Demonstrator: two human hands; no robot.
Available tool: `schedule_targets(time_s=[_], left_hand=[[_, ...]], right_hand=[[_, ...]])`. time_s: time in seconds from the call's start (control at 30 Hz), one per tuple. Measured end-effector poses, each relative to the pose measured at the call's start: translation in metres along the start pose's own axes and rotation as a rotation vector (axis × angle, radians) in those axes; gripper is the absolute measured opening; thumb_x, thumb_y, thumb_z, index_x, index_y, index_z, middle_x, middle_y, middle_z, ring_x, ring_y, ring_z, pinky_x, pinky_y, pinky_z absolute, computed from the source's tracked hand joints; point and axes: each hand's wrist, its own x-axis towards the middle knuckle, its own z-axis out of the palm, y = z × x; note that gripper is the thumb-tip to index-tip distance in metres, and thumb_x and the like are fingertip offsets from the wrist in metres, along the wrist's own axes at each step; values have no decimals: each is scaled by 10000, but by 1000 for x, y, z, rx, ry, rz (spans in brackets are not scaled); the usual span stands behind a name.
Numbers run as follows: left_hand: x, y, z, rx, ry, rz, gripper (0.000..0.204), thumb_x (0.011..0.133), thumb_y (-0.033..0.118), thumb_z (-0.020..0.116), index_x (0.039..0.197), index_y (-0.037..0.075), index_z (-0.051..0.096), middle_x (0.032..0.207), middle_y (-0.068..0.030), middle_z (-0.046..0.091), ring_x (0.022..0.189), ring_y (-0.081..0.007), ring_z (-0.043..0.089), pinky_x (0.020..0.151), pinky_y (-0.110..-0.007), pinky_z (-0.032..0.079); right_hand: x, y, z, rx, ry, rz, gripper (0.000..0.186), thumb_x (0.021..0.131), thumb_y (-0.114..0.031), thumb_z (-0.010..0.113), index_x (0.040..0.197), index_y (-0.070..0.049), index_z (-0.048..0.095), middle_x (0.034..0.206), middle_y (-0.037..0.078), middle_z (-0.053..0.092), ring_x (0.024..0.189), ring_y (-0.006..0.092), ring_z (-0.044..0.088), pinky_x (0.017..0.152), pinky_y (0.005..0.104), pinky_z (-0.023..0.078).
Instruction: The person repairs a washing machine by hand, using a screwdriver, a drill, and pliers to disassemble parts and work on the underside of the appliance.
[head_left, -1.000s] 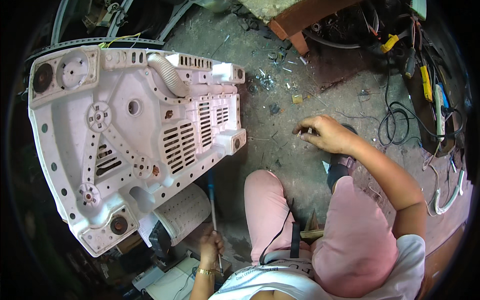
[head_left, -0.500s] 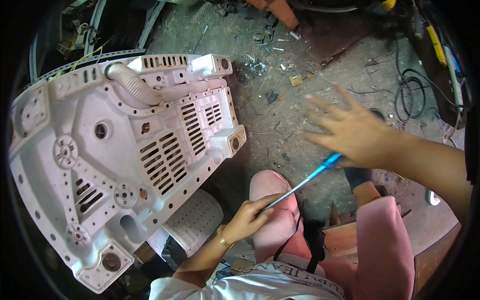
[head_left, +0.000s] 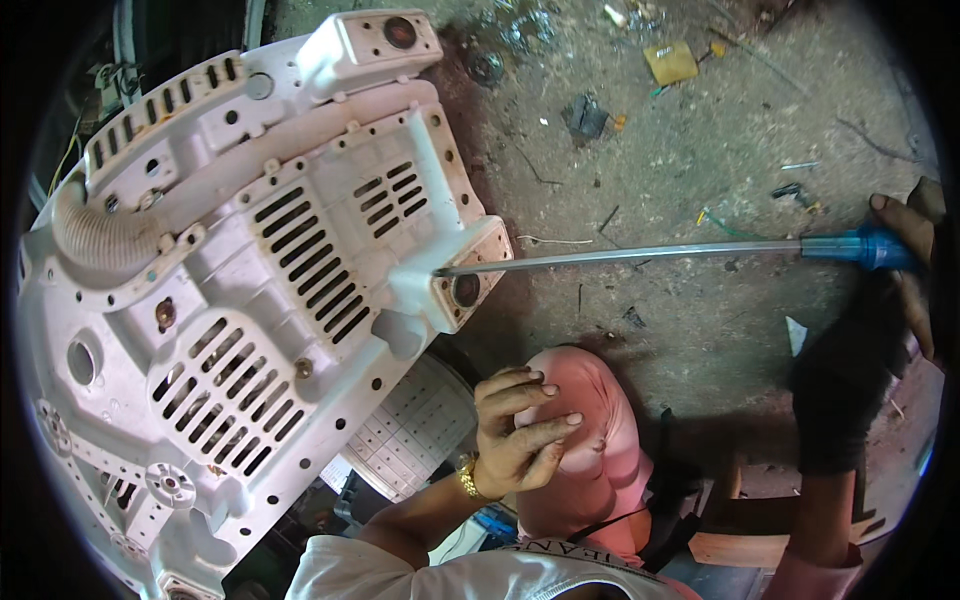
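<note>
My right hand (head_left: 912, 240) grips the blue handle of a long screwdriver (head_left: 650, 252) at the right edge of the view; part of the hand is cut off there. The metal shaft runs left, and its tip overlaps the corner block (head_left: 425, 285) of a large white plastic machine base (head_left: 330, 390), beside the block's round dark recess. Whether the tip touches the block, I cannot tell. Above my pink-clad knee, my left hand (head_left: 520, 425) is empty, its fingers loosely bent and apart. Slots, screw holes and a ribbed hose (head_left: 110, 225) show on the base.
A perforated pale drum (head_left: 410, 430) lies under the base's near edge. Scraps litter the concrete floor, including a yellow square piece (head_left: 670, 62) and a dark fragment (head_left: 585, 117). A low wooden stool (head_left: 750, 548) stands by my leg, near my dark-socked foot (head_left: 850, 380).
My left hand has let go of the screwdriver shaft. My right hand, spread open before, now holds its handle, and the tip has swung left to the base. The view has shifted closer to the base.
</note>
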Motion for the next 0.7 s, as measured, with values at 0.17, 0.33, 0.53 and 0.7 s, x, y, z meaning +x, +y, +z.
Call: schedule_targets(time_s=[0.17, 0.33, 0.53, 0.7], left_hand=[[-12, -10, 22, -195, 35, -368, 297, 792, 83, 642, 1088, 71, 657, 1098, -139, 554, 1008, -295, 525, 891, -412, 437], [-7, -31, 33, -1222, 220, -901, 495, 901, 118, 587, 1357, 36, 412, 1254, -116, 532, 1136, -242, 545, 948, -374, 442], [-5, -36, 27, -1427, 326, -1008, 535, 892, 129, 572, 1392, 60, 397, 1311, -117, 520, 1185, -284, 524, 971, -427, 450], [-4, -36, 24, -1454, 352, -952, 578, 878, 152, 573, 1411, 59, 371, 1330, -122, 509, 1209, -289, 504, 1021, -456, 410]], right_hand=[[-21, -5, 39, 35, -7, 69, 323, 753, -109, 671, 1072, -72, 706, 723, 50, 618, 558, 125, 567, 427, 246, 441], [-6, -39, 58, 78, -52, 138, 325, 751, -122, 679, 1073, -87, 703, 757, 46, 607, 589, 133, 568, 430, 249, 440], [12, -66, 63, 85, -81, 162, 327, 749, -136, 688, 1074, -104, 699, 797, 40, 594, 625, 143, 570, 433, 252, 439], [24, -89, 69, -25, -6, 139, 330, 747, -149, 696, 1075, -119, 696, 831, 36, 583, 656, 152, 572, 436, 255, 438]])
